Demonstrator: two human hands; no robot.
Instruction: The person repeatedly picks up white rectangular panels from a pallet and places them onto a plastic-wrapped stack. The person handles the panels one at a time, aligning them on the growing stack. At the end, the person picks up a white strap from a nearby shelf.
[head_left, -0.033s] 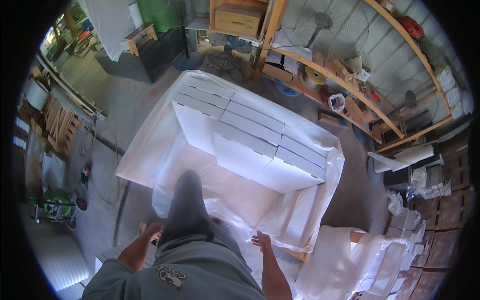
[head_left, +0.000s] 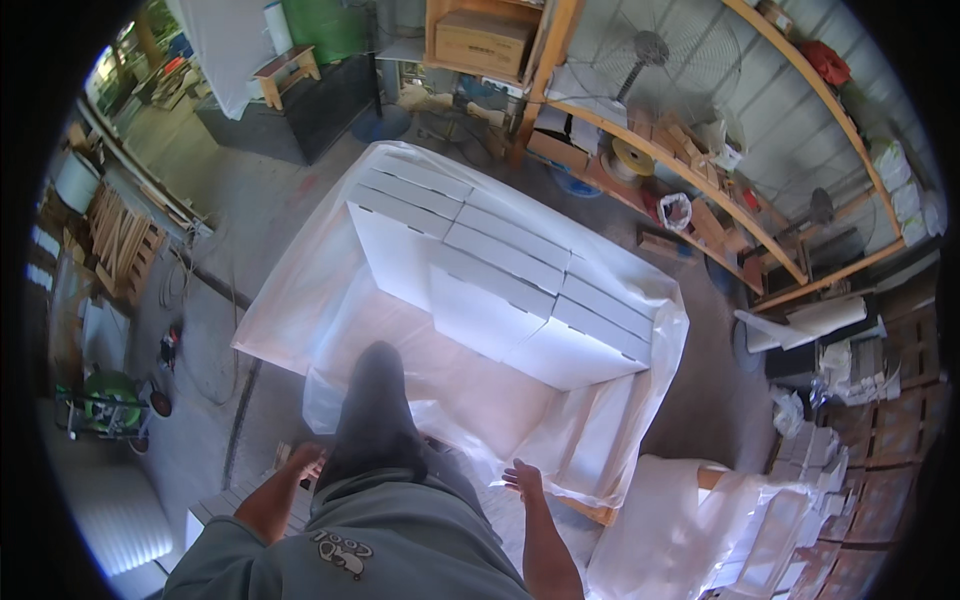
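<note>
White flat cartons [head_left: 505,262] stand on edge in tight rows at the far side of a pallet-like base. Translucent plastic sheeting [head_left: 300,300] lies beneath them and spreads past the edges. My right hand [head_left: 522,480] hangs beside the near edge of the sheeting, fingers spread, holding nothing. Close to my left thigh is my left hand [head_left: 306,461], its fingers loosely bent and apart, with nothing visible in it. One of my legs, in dark trousers [head_left: 378,400], reaches forward over the near part of the sheeting.
Wooden shelving [head_left: 680,150] with a spool and boxes lines the back right. A plastic-covered stack [head_left: 670,520] stands at near right. Left are a green reel [head_left: 112,400] and a wooden pallet [head_left: 122,245]. A dark box-like block [head_left: 290,125] sits at back left.
The surroundings shift very slightly in the picture. My hands and the white cartons stay as they were.
</note>
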